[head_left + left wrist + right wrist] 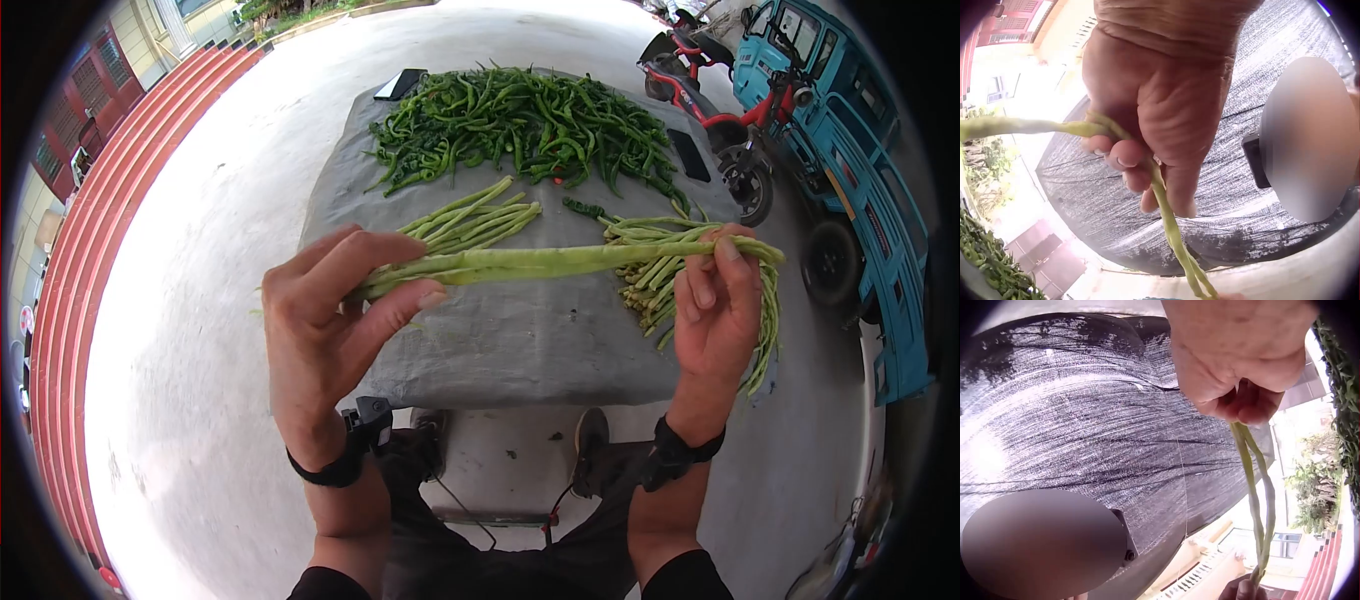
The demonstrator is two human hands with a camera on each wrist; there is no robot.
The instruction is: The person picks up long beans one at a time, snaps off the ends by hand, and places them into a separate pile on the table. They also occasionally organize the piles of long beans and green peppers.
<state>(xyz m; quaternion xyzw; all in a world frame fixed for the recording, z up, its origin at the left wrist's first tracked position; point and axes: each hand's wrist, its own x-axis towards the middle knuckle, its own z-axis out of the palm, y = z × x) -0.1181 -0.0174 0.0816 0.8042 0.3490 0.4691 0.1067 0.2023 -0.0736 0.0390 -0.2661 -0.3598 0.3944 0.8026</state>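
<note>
Pale green long beans (540,263) stretch level between both hands, above a grey-covered table (500,350). My left hand (325,300) grips them at one end with curled fingers and thumb. At the other end my right hand (722,305) pinches them between thumb and fingertips. From the right wrist, two strands of the beans (1257,494) show running side by side toward the left hand. Behind the held beans lie a small bunch of long beans (485,222) on the left and a larger heap (650,282) on the right, partly covered by the right hand.
A wide heap of green peppers (520,120) covers the table's far side. One phone (689,156) lies to its right, another (400,84) at the far left corner. A red scooter (700,100) and blue three-wheeled truck (850,170) stand at right; red steps (110,230) run along the left.
</note>
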